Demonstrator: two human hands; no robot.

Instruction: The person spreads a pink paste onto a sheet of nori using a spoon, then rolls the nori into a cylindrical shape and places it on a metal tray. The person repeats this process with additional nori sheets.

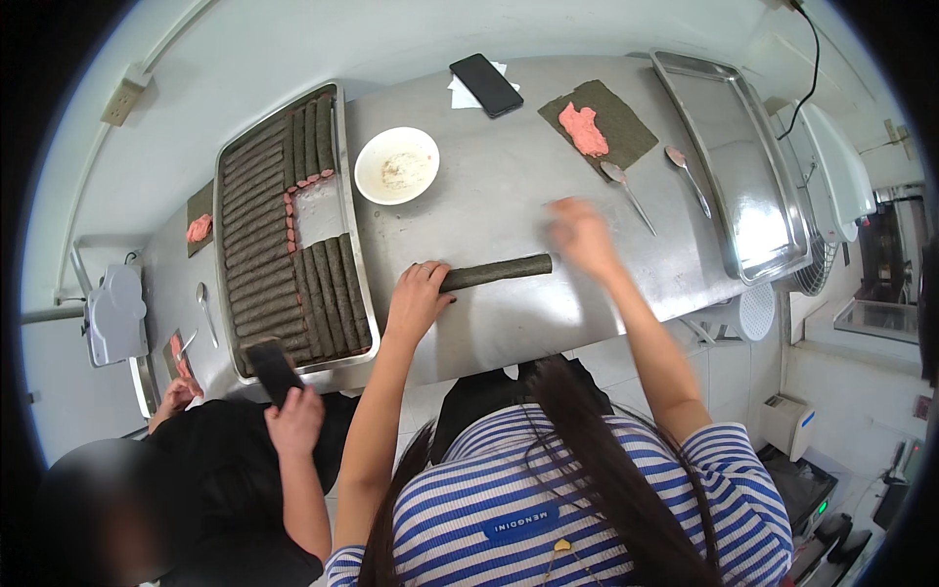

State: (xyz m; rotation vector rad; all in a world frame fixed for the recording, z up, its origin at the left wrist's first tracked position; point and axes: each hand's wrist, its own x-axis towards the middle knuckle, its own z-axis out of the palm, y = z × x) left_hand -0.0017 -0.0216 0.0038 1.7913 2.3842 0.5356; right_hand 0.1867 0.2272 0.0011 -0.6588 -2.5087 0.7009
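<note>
A dark green seaweed roll (499, 272) lies lengthwise on the steel table in front of me. My left hand (419, 295) has its fingers closed over the roll's left end. Above and to the right of the other end, my right hand (579, 235) is in the air, apart from the roll; motion smears its fingers. Beyond it lies a square seaweed sheet (626, 132) with a patch of pink paste (584, 130) on top. A spoon (631, 201) rests with its bowl at the sheet's near edge.
Left of me, a metal tray (369, 318) holds rows of seaweed rolls. A white bowl (397, 165), a phone (486, 85) and a second spoon (689, 182) lie farther back. Another metal tray (734, 157) stands right. At left, a co-worker's hand (294, 421) holds a dark rectangular thing.
</note>
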